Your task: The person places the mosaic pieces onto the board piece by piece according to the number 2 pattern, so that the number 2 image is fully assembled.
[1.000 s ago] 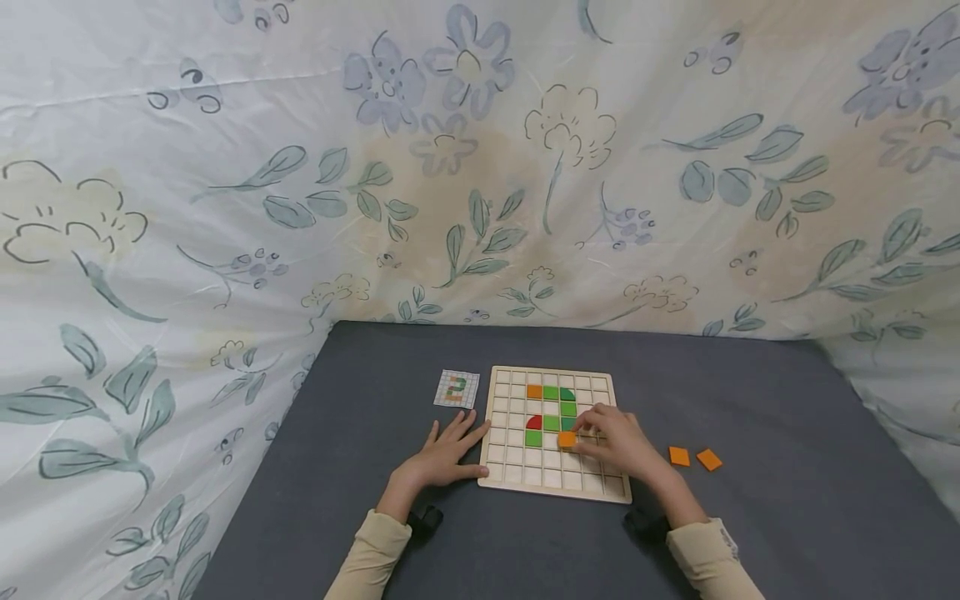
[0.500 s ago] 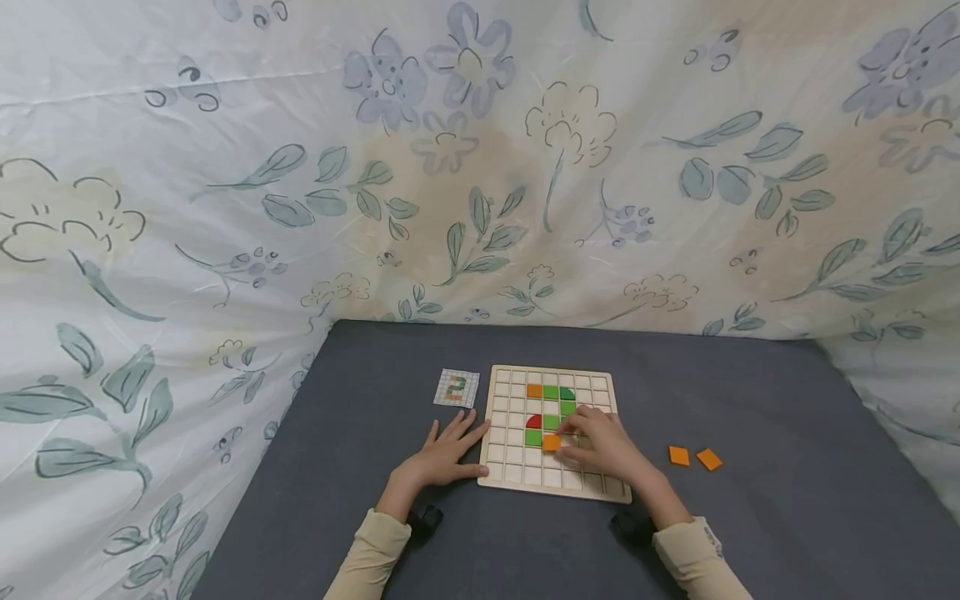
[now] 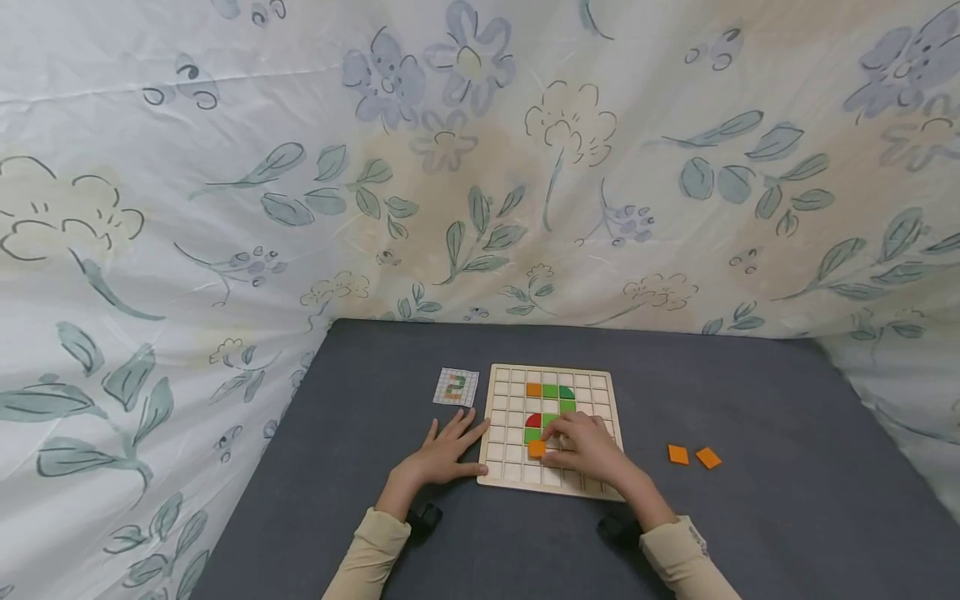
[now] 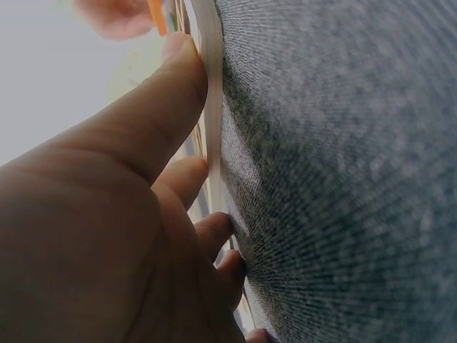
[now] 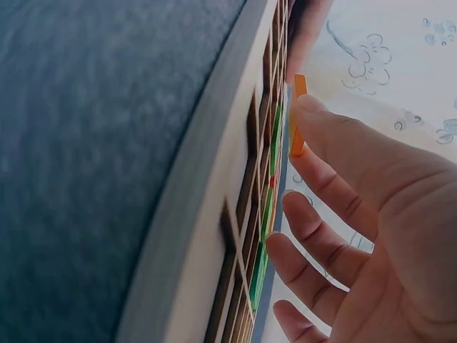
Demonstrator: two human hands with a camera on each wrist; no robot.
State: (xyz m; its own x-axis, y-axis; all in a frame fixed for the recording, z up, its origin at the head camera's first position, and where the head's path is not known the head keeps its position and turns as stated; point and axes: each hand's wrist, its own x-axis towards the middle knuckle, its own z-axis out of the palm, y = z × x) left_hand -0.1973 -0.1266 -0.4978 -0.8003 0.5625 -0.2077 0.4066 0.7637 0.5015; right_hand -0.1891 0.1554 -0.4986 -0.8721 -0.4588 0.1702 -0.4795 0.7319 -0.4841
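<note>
My right hand (image 3: pixel 587 447) pinches an orange square tile (image 5: pixel 298 118) between thumb and index finger, just above the wooden grid board (image 3: pixel 504 475). In the head view this tile overlaps the board below a green tile (image 3: pixel 532 436). The other fingers spread loosely. My left hand (image 3: pixel 441 457) lies spread at the board's left side, its thumb (image 4: pixel 161 100) and fingertips touching the frame. In the grid sit a red quarter-round tile (image 3: pixel 534 420), an orange tile (image 3: pixel 533 390), a green quarter-round tile (image 3: pixel 566 392) and several green squares; my right hand hides part of them.
Two loose orange tiles, a nearer-left one (image 3: pixel 678 454) and a turned one (image 3: pixel 708 457), lie on the dark cloth right of the board. A small printed pattern card (image 3: pixel 455 387) lies at the upper left. A floral curtain (image 3: pixel 480 183) hangs behind the table.
My right hand has moved left across the board with the orange tile, which went slightly nearer to me too. The left hand has stayed in place at the board's edge.
</note>
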